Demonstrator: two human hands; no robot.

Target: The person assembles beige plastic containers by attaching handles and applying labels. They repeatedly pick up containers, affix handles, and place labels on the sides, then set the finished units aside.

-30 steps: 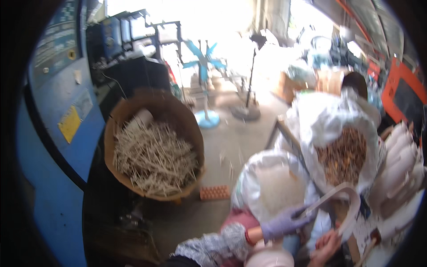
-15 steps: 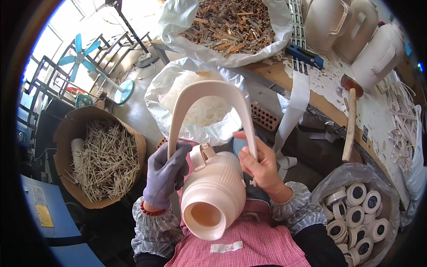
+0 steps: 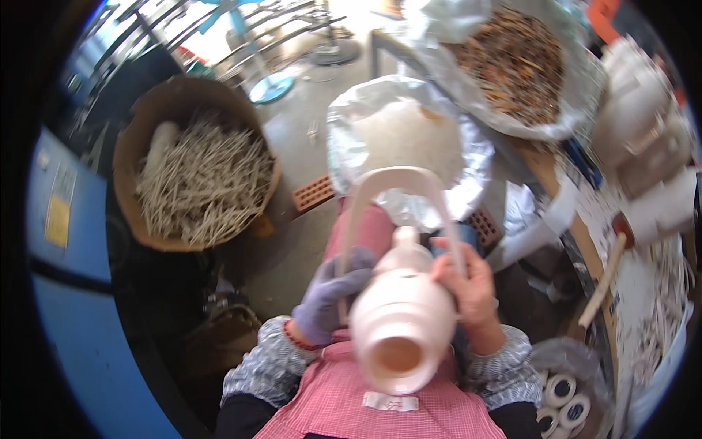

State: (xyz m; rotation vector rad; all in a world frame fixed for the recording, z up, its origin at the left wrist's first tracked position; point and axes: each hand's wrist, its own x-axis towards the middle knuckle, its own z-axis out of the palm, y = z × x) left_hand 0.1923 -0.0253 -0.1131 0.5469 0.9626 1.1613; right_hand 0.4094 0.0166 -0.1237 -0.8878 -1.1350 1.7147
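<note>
A pale pink plastic thermos jug (image 3: 402, 314) lies on my lap, its round mouth tilted toward me. Over it stands a matching arched carrying handle (image 3: 401, 174), with one leg down either side of the jug. My left hand (image 3: 330, 291), in a grey-purple glove, is closed round the handle's left leg. Bare fingers of my right hand (image 3: 472, 289) pinch the right leg close against the jug's side. Motion blurs the jug and hands, so whether the handle's ends sit in the jug's sides cannot be seen.
To the left stands a cardboard box (image 3: 126, 183) of thin pale sticks, beside a blue cabinet (image 3: 73, 300). Ahead is a white bag (image 3: 347, 146) of pale pieces. A mallet (image 3: 605, 282) and more jugs (image 3: 636, 110) occupy the right bench, above a bag of white rings (image 3: 574, 411).
My view has swung, so the surroundings appear shifted. The handle sits lower over the jug, and my right hand is closer to the jug's side. Both hands keep their hold.
</note>
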